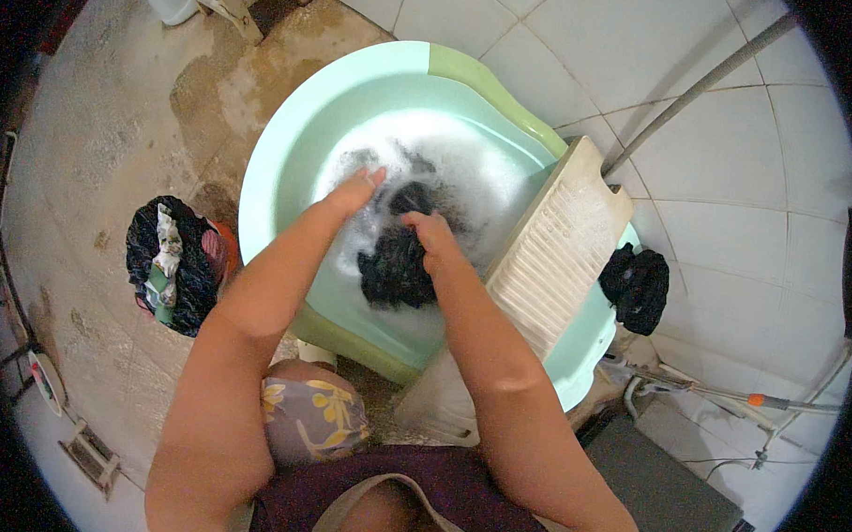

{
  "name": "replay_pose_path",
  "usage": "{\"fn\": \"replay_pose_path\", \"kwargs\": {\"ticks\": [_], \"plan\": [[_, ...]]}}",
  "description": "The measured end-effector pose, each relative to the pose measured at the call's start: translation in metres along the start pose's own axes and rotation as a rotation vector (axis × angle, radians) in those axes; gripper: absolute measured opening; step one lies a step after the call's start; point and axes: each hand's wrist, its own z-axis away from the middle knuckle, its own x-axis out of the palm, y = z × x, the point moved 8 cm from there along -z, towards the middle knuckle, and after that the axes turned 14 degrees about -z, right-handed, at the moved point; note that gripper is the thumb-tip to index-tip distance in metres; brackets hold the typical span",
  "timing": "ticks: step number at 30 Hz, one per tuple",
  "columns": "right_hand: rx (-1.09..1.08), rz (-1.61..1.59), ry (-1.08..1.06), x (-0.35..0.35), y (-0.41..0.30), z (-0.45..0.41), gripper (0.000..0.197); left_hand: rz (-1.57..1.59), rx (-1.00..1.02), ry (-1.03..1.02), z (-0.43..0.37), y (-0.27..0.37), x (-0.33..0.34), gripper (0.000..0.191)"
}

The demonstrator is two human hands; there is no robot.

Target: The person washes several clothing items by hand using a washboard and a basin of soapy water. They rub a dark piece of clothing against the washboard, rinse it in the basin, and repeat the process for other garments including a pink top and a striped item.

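A large mint-green plastic tub holds sudsy water with dark wet cloth in it. My right hand is at the upper right edge of that cloth, its fingers partly curled; whether they grip it is unclear. To the left, my left hand is over the suds with its fingers apart from the main bunch of cloth, nothing visible in it. A ribbed plastic washboard leans across the right side of the tub. Some dark cloth is partly hidden under the foam near my left fingertips.
A bunched black cloth hangs at the tub's right rim. Left of the tub stands a container heaped with dark and patterned clothes. A grey hose runs along the tiled wall. A wooden stool stands at the top left.
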Motion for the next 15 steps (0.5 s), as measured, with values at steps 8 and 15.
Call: {"fn": "replay_pose_path", "kwargs": {"ticks": [8,15], "plan": [[-0.120,-0.633,-0.374,-0.010,-0.047,0.083,0.048,0.876,-0.318,-0.446,0.054,0.070,-0.022,0.067],[0.006,-1.136,-0.384,0.001,-0.026,0.065,0.087,1.030,-0.190,-0.539,0.124,0.171,-0.040,0.030]]}}
